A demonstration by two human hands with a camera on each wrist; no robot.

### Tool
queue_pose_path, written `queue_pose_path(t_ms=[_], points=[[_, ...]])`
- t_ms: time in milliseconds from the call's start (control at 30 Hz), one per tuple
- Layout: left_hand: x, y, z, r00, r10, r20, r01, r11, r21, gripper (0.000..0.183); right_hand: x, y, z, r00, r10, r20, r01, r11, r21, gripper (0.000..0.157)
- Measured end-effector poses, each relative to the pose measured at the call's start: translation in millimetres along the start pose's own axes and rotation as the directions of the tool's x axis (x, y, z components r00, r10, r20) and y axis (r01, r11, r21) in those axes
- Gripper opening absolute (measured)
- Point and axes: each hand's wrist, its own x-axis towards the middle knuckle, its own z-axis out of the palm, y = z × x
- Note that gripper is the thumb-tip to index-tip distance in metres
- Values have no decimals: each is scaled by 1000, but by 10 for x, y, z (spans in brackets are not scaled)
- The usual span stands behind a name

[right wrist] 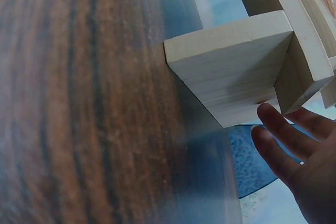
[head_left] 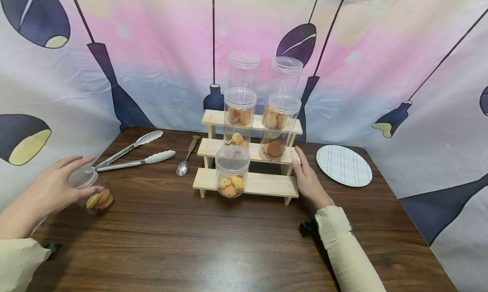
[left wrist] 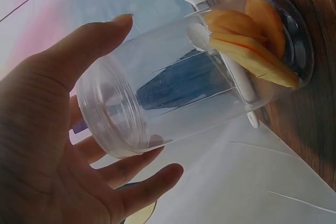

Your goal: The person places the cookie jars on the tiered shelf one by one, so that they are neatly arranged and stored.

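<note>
My left hand (head_left: 57, 189) is around the lid of a clear plastic jar (left wrist: 184, 85) at the table's left. Its thumb stands slightly off one side, and the fingers spread loosely on the other. Flat round cookies (left wrist: 252, 40) lie at the jar's bottom, which rests on the table. My right hand (head_left: 310, 184) is at the right end of the three-tier wooden display rack (head_left: 270, 184). Its fairly straight fingers touch the middle tier's end. On the lowest tier stands a lidded jar (head_left: 232, 160) of small cookies; several taller jars (head_left: 280, 126) stand on the tiers behind.
Tongs (head_left: 141, 159) and a spoon (head_left: 183, 168) with a brown handle lie left of the rack. A white checked plate (head_left: 344, 165) is at the right. Behind the dark wooden table (head_left: 213, 249) hangs a printed cloth (head_left: 160, 37).
</note>
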Motion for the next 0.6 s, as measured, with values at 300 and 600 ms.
queue_pose_path(t_ms=[300,600], points=[[-65,14,9,999,34,-32,-35,999,-17,84,-1,-11,-1,1000,-7,-8,7,1000,3,60],[-80,-17,38,991,84,-104,-87,996,-25,68,-3,-15,2,1000,-11,-9,11,1000,0,60]])
